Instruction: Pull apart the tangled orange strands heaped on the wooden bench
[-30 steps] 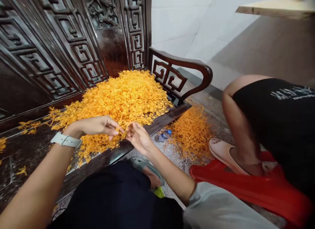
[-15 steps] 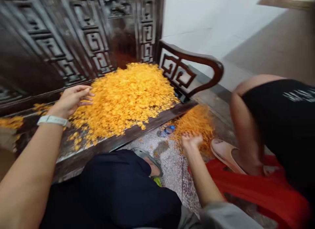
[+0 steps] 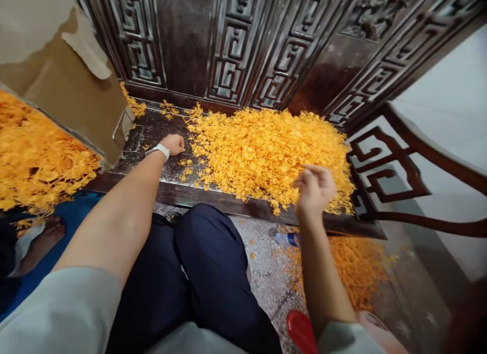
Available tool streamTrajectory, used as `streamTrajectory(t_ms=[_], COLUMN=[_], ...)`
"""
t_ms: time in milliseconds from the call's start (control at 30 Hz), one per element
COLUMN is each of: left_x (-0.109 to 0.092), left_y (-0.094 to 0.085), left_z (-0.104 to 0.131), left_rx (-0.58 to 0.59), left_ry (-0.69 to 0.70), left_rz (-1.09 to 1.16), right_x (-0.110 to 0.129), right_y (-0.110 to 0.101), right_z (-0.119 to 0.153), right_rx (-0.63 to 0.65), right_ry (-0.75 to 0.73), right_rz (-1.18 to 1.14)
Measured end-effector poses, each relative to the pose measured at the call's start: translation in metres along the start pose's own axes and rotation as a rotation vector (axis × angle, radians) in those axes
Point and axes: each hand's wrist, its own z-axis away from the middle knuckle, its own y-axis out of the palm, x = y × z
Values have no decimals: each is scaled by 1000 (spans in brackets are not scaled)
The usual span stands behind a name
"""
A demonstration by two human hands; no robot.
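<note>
Curled inward, almost into a fist: left grip (image 3: 174, 144), low over a dark brown, glossy wooden counter (image 3: 182, 193), just left of a wide heap of small yellow-orange flower-like pieces (image 3: 251, 151). Holding something between the fingertips or not: impossible to tell. Over the front right part of the same heap, blurred and with bent fingers: right grip (image 3: 315, 189). How far open, and touching some piece or only above: also impossible to tell.

Heap crowded and tangled, with thin stalks; thickest in the middle and right, thinning at the left into single scattered pieces.

Around the left grip, some room for moving sideways: strip of dusty dark wood between the heap and a torn, brown cardboard box (image 3: 72, 87) at the left. Behind, closed by a tall back panel of carved dark wood (image 3: 188, 44). At the right end, closed by a curved, openwork wooden armrest (image 3: 433, 148), with the heap reaching close to it. Front edge straight, with a few pieces lying almost on it; knees in navy trousers (image 3: 213, 242) just before it, leaving little room there. Lower, on the grey speckled floor (image 3: 262, 278): clear plastic bottle with blue cap (image 3: 282, 238), near a loose pile of stringy orange stems (image 3: 353, 268).
</note>
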Motion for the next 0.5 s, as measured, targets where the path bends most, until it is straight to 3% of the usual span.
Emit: streamTrajectory(t_ms=[100,167,267,333,400,500], left_x=[0,1,5,7,9,11], left_y=[4,8,17,21,25,31], left_z=[-7,-12,-24,-33,-43,-54], left_rx=[14,16,-10,-15,-8,-70], left_ry=[-14,-57,-134,-179,-224,-234], left_rz=[163,356,540,603,657,668], right_x=[14,7,-28,-60,-89,-118], right_y=[96,157,243,292,329,360], right_z=[18,18,0,-12,-20,-25], right_rx=[562,780,906,911,925,919], right_ry=[-57,-132,-309,-394,-414,-414], right_rz=[55,133,422,619,749,788])
